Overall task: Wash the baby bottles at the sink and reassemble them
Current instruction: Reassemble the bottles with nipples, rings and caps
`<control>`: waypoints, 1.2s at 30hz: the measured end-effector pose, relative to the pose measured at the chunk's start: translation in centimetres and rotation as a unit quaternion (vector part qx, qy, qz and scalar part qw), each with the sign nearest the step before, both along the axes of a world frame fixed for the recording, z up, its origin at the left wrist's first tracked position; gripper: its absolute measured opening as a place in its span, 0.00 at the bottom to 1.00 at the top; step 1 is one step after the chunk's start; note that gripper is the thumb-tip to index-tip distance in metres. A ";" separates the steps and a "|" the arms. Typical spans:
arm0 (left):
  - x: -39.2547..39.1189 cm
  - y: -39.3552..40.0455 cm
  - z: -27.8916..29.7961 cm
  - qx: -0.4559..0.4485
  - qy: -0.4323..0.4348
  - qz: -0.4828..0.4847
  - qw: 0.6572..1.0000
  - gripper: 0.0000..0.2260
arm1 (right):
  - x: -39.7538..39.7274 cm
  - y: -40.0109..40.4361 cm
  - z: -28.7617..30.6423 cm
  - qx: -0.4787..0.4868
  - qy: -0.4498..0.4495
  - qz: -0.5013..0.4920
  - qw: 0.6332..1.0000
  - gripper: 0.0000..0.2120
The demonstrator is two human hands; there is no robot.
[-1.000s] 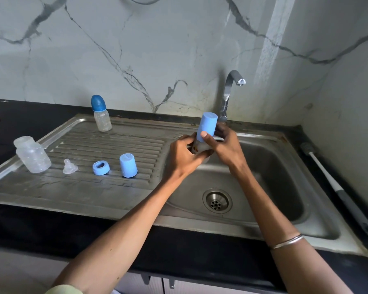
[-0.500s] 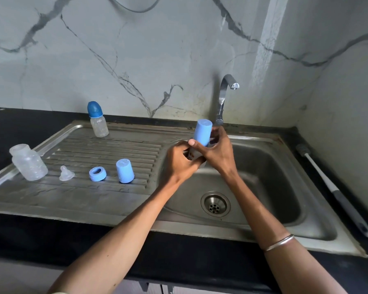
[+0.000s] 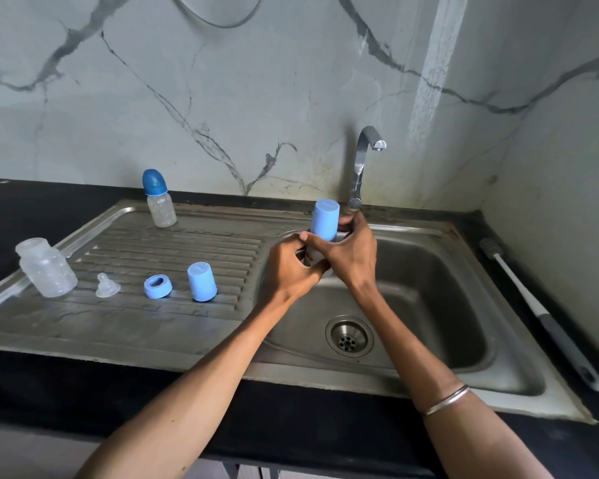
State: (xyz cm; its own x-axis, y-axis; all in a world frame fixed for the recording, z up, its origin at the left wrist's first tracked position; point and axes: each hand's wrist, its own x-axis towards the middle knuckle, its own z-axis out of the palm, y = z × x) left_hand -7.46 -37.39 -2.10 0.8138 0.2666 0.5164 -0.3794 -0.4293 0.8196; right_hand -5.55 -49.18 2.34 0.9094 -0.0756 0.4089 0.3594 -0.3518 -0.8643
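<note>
Both forearms reach in over the sink basin [image 3: 440, 292], hands meeting above its left rim, just in front of the tap [image 3: 362, 160]. Left hand [image 3: 291, 267] has its fingers curled round the body of a baby bottle [image 3: 312, 254], mostly hidden in the grip. Right hand [image 3: 351, 254] wraps the bottle's upper part from the far side, thumb and fingers pinching at the base of its light blue cap [image 3: 324, 219], which stands upright above the hands. A metal bangle [image 3: 446, 399] sits on the right wrist. Count on the drainboard [image 3: 118, 323]: one capped small bottle [image 3: 159, 198] at the back; one open clear bottle [image 3: 47, 267] at the left, contents not discernible; one clear nipple [image 3: 106, 286]; one blue ring [image 3: 158, 286]; one loose blue cap [image 3: 201, 281]. One bottle brush [image 3: 540, 312] lies on the counter right of the sink. The basin shows only its drain [image 3: 349, 336].
</note>
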 end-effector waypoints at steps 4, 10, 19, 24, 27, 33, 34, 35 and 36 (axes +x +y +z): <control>-0.2 0.1 0.2 -0.007 0.006 -0.007 1.000 0.14 | -0.1 -0.4 0.5 0.000 -0.007 0.051 0.999 0.30; -0.3 0.5 1.5 0.000 0.006 0.018 1.000 0.16 | 0.3 -0.6 0.7 0.006 -0.025 0.115 0.993 0.24; -0.9 3.1 4.2 0.000 0.026 0.049 0.998 0.15 | 0.4 -0.4 0.4 0.019 -0.049 0.136 0.989 0.18; -0.1 9.1 6.6 0.007 0.075 0.076 0.994 0.17 | 1.7 1.0 -0.2 0.006 -0.040 0.138 0.990 0.09; 0.6 13.1 8.2 0.035 0.087 0.105 0.990 0.23 | 2.5 2.8 0.1 -0.008 -0.026 0.161 0.987 0.09; 3.5 21.0 8.4 0.039 0.112 0.151 0.981 0.23 | 4.9 7.4 0.9 -0.027 -0.013 0.187 0.982 0.08; 4.1 21.9 8.0 0.036 0.115 0.158 0.980 0.22 | 5.3 8.1 0.9 -0.032 -0.009 0.188 0.982 0.08; 4.5 22.6 7.6 0.032 0.121 0.166 0.978 0.22 | 5.7 8.7 0.9 -0.037 -0.006 0.189 0.981 0.08; 5.1 23.3 7.2 0.027 0.126 0.174 0.976 0.22 | 6.3 9.4 0.7 -0.041 -0.003 0.191 0.981 0.08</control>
State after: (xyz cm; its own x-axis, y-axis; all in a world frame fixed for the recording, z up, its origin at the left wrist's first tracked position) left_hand -2.33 -14.10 5.07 0.7817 0.5275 0.3326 0.0079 -0.5417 0.8406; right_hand 0.78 -39.73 3.08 0.8623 0.3032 0.4055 0.4840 -0.2585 -0.8360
